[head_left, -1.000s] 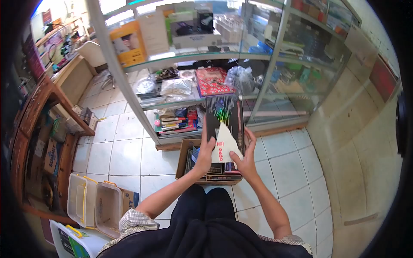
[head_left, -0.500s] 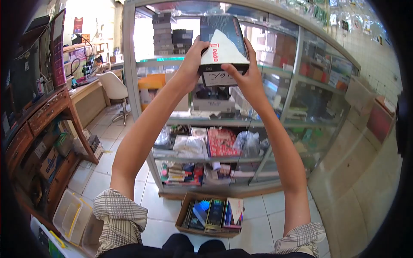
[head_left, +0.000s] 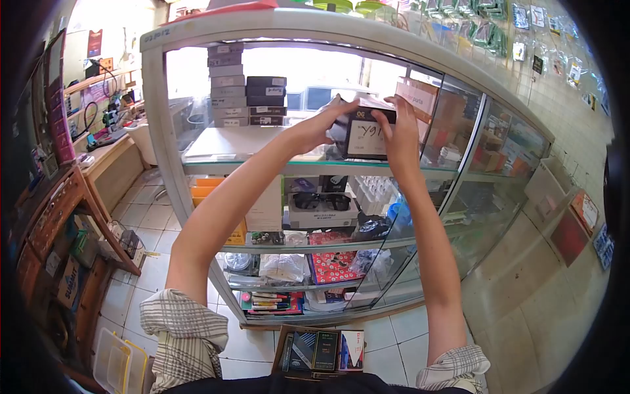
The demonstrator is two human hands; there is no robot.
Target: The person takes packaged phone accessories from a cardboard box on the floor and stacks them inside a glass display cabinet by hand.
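At the upper shelf of the glass cabinet, both my hands are closed around a dark box (head_left: pixel 369 136) with a white label handwritten "Y91". My left hand (head_left: pixel 321 125) grips its left side, and my right hand (head_left: pixel 400 131) holds its right side with fingers over the top. The box is at the shelf's front edge; I cannot tell whether its base rests there. To its left stand stacked grey boxes (head_left: pixel 228 88) and a shorter stack of dark boxes (head_left: pixel 266 102). A brown-and-white carton (head_left: pixel 417 98) is behind my right hand.
The glass cabinet (head_left: pixel 154 79) fills the middle; sunglasses (head_left: pixel 320 201) sit on a lower shelf. On the floor below, a cardboard box (head_left: pixel 279 341) holds several boxes. A wooden desk (head_left: pixel 82 203) and plastic bins (head_left: pixel 111 361) are at left. Packets (head_left: pixel 525 49) hang on the right wall.
Both hands have carried the box from in front of the cabinet to its upper shelf, levelling it so its label faces me. The view has tilted up and shifted closer.
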